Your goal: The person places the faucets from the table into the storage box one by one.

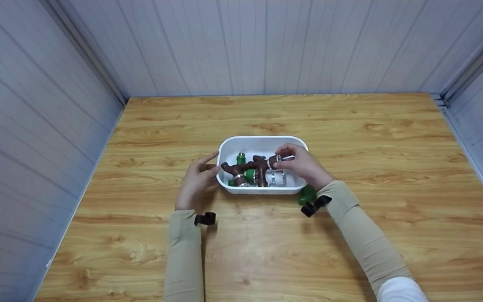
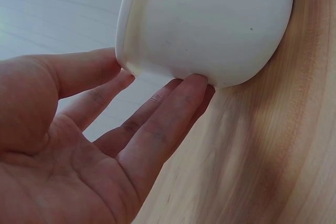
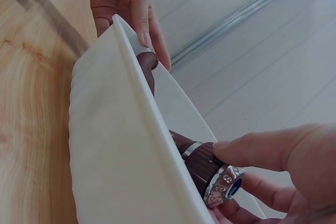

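A white plastic basin (image 1: 262, 191) holds several pipe fittings. My right hand (image 1: 302, 165) reaches over its right side and pinches the ribbed, silver-ringed end of a brown branched pipe fitting (image 3: 202, 166), whose body (image 1: 261, 170) lies over other pieces. At the basin's left end, my left hand (image 1: 197, 180) touches the rim and outer wall with fairly straight, spread fingers (image 2: 168, 114). Another brown fitting (image 1: 235, 170) lies at the left inside, with green fittings (image 1: 241, 158) around it and a white fitting (image 1: 277, 178) to the right.
A green fitting (image 1: 307, 195) sits outside the basin, close to my right wrist. Wood-grain table surface (image 1: 250, 247) surrounds the basin. Pale panelled walls (image 1: 266, 46) stand behind and at both sides. A black bracket (image 1: 206, 218) is strapped on my left wrist.
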`<state>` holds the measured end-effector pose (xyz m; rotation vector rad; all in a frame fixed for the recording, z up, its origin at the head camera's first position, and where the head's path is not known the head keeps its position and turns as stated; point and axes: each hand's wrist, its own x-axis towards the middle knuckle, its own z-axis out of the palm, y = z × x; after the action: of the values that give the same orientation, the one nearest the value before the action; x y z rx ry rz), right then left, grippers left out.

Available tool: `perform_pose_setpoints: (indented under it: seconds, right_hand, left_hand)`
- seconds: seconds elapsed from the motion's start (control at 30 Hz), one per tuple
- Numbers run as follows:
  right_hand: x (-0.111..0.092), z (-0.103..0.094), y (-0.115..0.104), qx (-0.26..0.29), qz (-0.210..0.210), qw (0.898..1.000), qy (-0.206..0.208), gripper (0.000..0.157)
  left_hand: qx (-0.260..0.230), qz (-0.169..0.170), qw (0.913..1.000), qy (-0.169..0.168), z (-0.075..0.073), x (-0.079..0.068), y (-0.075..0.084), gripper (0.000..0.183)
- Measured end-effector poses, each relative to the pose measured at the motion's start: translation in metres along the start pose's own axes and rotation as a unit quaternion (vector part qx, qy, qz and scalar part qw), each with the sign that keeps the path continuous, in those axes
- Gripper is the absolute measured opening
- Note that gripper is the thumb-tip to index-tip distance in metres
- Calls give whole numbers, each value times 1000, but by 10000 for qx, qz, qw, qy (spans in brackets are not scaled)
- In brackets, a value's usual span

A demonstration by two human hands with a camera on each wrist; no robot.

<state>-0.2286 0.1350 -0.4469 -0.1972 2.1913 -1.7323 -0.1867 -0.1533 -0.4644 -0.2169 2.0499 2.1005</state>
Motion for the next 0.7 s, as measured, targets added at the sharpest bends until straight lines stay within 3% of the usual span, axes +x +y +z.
perform_pose_setpoints:
  seconds: [0.37,0.7]
  right_hand:
    - [-1,0,0,-250,-121,9996,32,29]
    - [-3,1,-3,-303,65,9995,115,27]
  left_hand:
    - [56,24,9999,-137,0,1,2,46]
    - [195,120,9996,-136,-1,1,1,45]
